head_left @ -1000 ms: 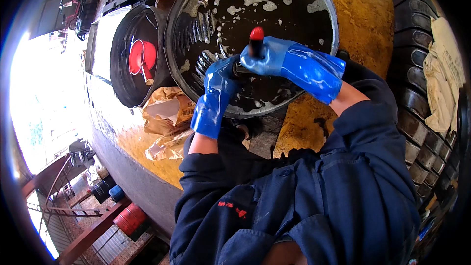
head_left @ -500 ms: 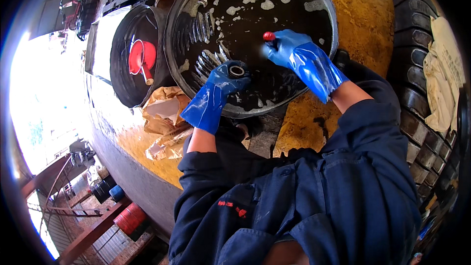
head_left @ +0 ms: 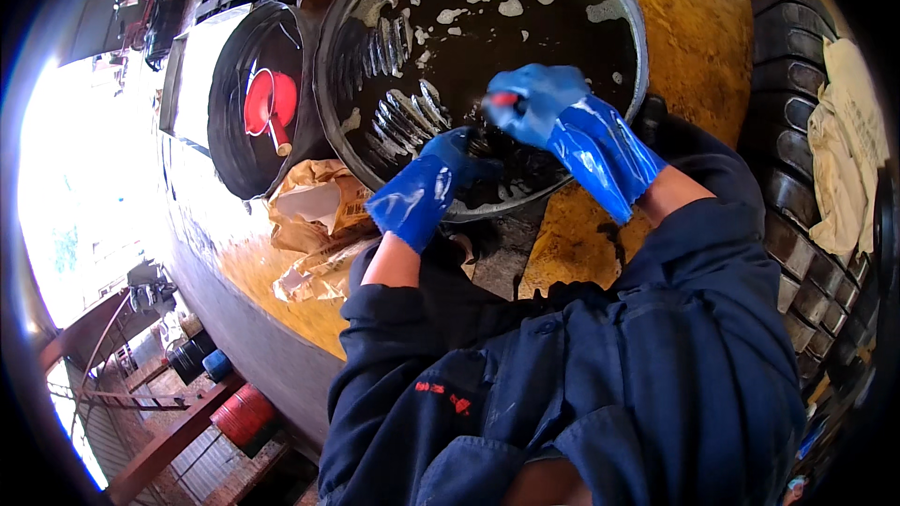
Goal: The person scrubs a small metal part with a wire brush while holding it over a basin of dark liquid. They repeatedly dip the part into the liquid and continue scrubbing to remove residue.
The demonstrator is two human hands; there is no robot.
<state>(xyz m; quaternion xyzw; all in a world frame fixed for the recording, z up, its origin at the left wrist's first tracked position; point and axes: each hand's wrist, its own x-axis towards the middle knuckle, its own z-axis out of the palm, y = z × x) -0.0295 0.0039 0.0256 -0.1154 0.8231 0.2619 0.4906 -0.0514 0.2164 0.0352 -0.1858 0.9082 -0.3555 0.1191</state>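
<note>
Your left hand in its blue rubber glove reaches over the near rim of the big round black tub of dark foamy liquid, its grip curled into the liquid beside a row of wet metal parts; whether the fingers close on anything you cannot tell. Your right hand, gloved the same, has its grip pressed together round a small red-tipped tool, blurred, held just above the liquid near the tub's middle.

Expect the tool to be light and stiff but slick with wet foam, so hold it well down the shaft with the whole fist. The metal parts look heavy, hard and slippery, best taken across their width.

The tub wall stands close round both wrists. To its left sit a smaller black tub with a red scoop and crumpled brown paper, touching the near rim. A stack of black tyres closes the right side, so the open room is the yellow floor at the tub's right edge
</note>
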